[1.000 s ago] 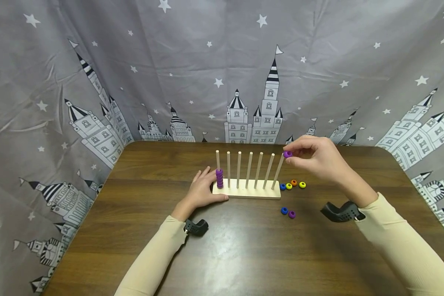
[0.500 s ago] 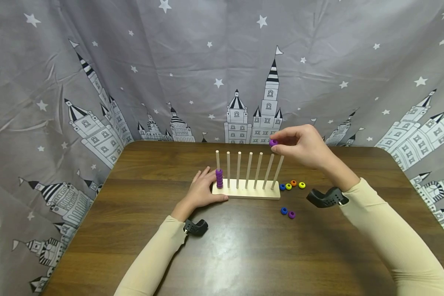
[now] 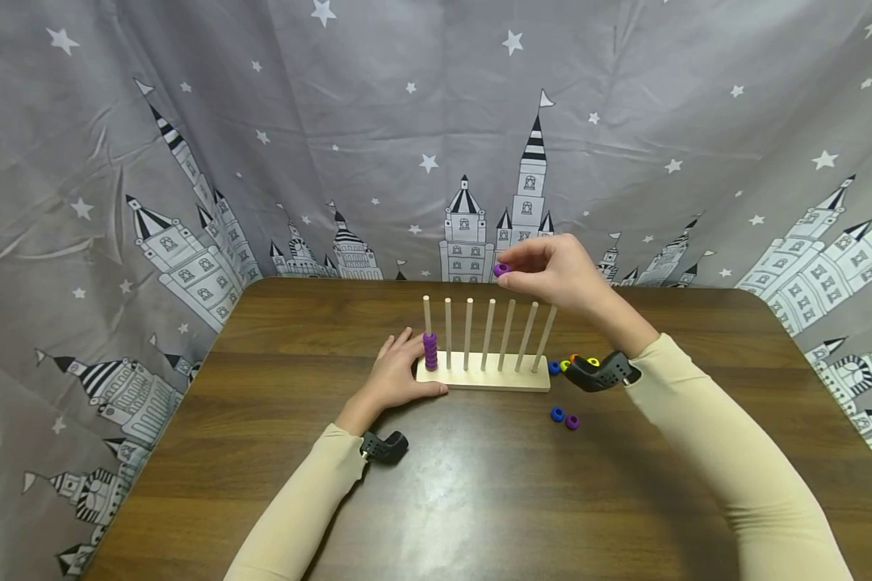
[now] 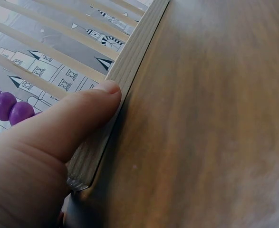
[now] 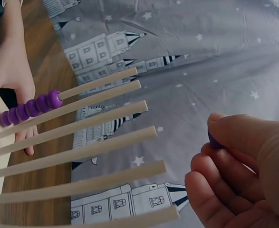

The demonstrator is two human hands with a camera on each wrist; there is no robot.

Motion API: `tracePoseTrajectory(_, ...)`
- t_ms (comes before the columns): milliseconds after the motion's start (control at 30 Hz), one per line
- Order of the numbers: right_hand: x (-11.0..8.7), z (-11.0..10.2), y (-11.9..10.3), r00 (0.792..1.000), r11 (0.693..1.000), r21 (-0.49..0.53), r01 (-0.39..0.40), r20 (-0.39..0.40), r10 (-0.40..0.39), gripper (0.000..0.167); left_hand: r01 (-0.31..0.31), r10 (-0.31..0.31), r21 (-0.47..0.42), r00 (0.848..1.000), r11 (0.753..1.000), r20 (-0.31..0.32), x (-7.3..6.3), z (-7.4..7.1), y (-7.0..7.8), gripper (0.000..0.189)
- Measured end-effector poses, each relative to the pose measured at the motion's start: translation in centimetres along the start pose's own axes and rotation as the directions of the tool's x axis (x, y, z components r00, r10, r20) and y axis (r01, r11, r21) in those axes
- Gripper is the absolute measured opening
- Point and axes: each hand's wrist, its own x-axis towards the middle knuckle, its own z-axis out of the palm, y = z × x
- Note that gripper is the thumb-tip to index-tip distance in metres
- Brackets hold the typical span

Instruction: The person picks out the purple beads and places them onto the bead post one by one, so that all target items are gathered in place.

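Note:
My left hand (image 3: 396, 373) holds the left end of a pale wooden peg stand (image 3: 490, 379). Its thumb (image 4: 94, 102) lies along the front edge, while the other fingers reach behind the stand. Several upright rods rise from the base, and purple beads (image 3: 430, 352) are stacked on the leftmost rod. Above the middle rods, my right hand (image 3: 563, 270) pinches another purple bead (image 3: 502, 269) between thumb and fingertips, apart from the rod tops. In the right wrist view that bead (image 5: 215, 141) is mostly hidden by the fingers.
A blue bead (image 3: 557, 414) and a purple bead (image 3: 572, 422) lie in front of the stand's right end. Blue, yellow and orange beads lie beside that end, partly hidden by the black wrist device (image 3: 597, 374). A grey castle-print curtain (image 3: 378, 161) hangs behind the wooden table (image 3: 494, 500).
My right hand has carried its purple bead leftward and upward, from beside the rightmost rod to above the middle rods. The left hand and the stand have stayed in place.

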Motion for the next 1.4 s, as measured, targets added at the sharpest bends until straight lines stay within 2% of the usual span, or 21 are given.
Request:
tracePoseTrajectory(300,1.6,1.5,-0.6,0.999,1.0,-0.014,0.0,0.032,0.001,0.027,0.003,-0.003,-0.004,1.0,1.0,0.001,0.0,0.0,0.0,0.074)
tracePoseTrajectory(533,2.6,3.0,-1.2,0.997,0.999,0.038,0.004,0.071,-0.007,0.027,0.012,-0.012,-0.007,1.0,1.0,0.003,0.0,-0.1,0.1,0.076)
tracePoseTrajectory(800,3.3,4.5,-1.8,0.995,0.999,0.05,0.011,0.1,-0.016,0.029,0.007,-0.007,-0.01,1.0,1.0,0.0,0.0,-0.1,0.1,0.076)
tracePoseTrajectory(1100,3.7,5.6,-2.2,0.991,1.0,0.014,-0.003,0.134,0.001,0.029,-0.002,0.002,-0.021,1.0,1.0,-0.002,0.2,-0.1,0.2,0.072)
tracePoseTrajectory(1400,3.8,6.1,-2.9,0.985,0.999,-0.034,0.03,0.169,-0.023,0.029,-0.007,0.007,-0.018,1.0,1.0,-0.009,0.2,0.0,0.0,0.071)
